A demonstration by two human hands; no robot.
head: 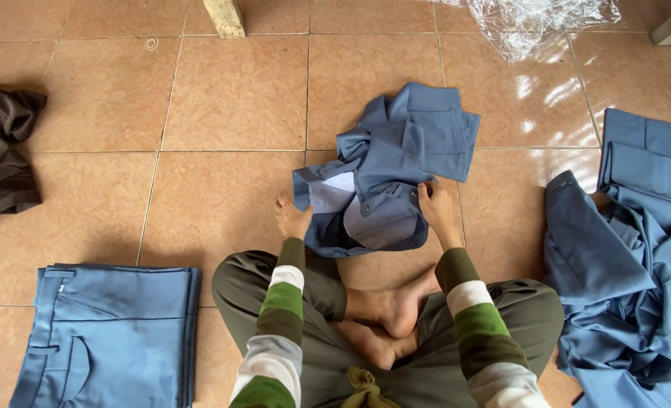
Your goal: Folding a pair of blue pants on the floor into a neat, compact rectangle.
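A crumpled pair of blue trousers [396, 162] lies on the tiled floor just in front of my crossed legs, its waistband turned open so the pale lining shows. My left hand [292, 218] pinches the left edge of the waistband. My right hand [439, 211] grips the waistband's right side, fingers curled into the cloth. Both arms wear sleeves striped green, white and grey.
A neat stack of folded blue trousers [109, 332] sits at my lower left. A loose heap of blue trousers [630, 249] fills the right side. Dark brown cloth [3, 147] lies far left. Clear plastic wrap [539, 23] and wooden legs [224, 17] are at the top.
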